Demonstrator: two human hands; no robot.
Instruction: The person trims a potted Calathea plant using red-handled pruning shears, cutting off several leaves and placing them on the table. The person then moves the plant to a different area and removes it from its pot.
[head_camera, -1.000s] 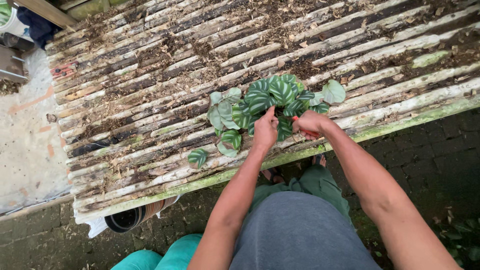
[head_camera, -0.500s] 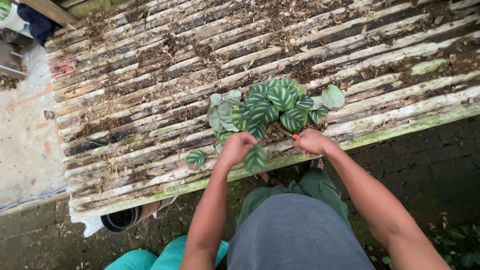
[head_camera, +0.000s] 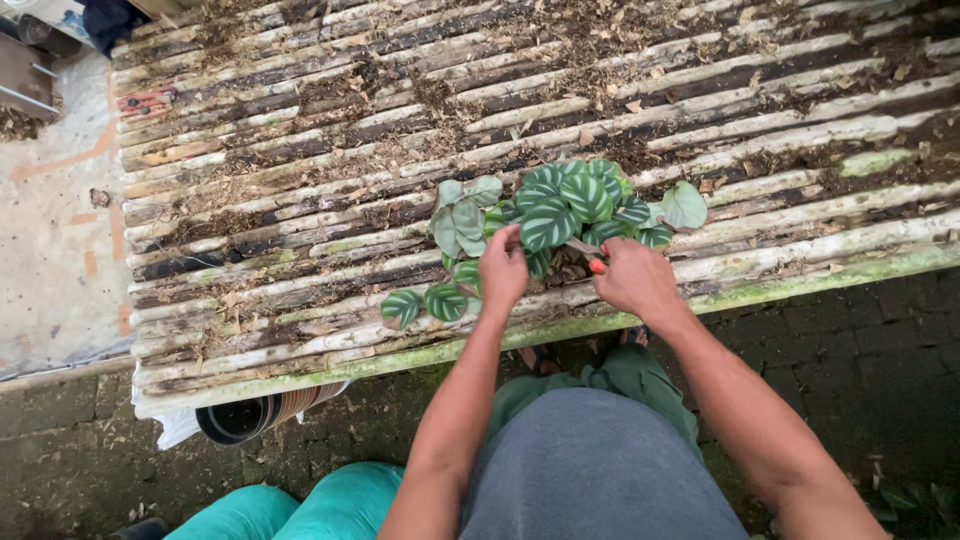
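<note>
Slatted bamboo bench (head_camera: 300, 215); black pot (head_camera: 235, 420) and teal bags (head_camera: 290, 508) below.

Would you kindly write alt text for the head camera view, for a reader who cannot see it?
Seen from above, a person's left hand and right hand reach into a small plant with round, striped green leaves lying on a weathered slatted bench strewn with soil. A small orange-red object shows at the right fingertips. Stacked dark pots lie under the bench edge.
</note>
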